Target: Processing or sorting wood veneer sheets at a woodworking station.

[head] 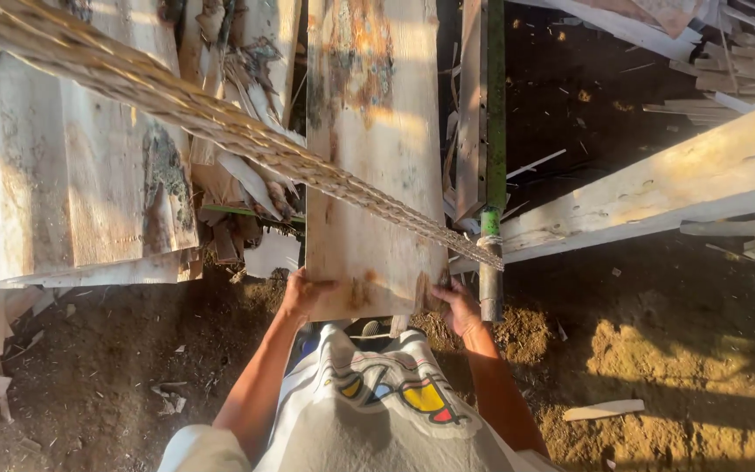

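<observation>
I have both hands on the near end of a long, rough-sawn wooden plank [369, 166] that runs away from me, upward in the head view, its far end out of frame. My left hand [303, 293] grips the near left corner, fingers curled onto the top face and closed on the wood; my right hand [458, 306] holds the near right corner the same way, fingers wrapped over the edge. I judge the plank stiff and fairly heavy for its length, dry and splintery rather than slippery, with stained, discoloured patches, so the end corners look like the sound place to hold, with the load shared evenly between both hands. A thick twisted rope [220, 118] crosses diagonally above the board, down to a green metal post [489, 218] just right of it. More boards [72, 175] are stacked to the left, and a pale beam [683, 175] slants off on the right over bare dirt ground [115, 393]
</observation>
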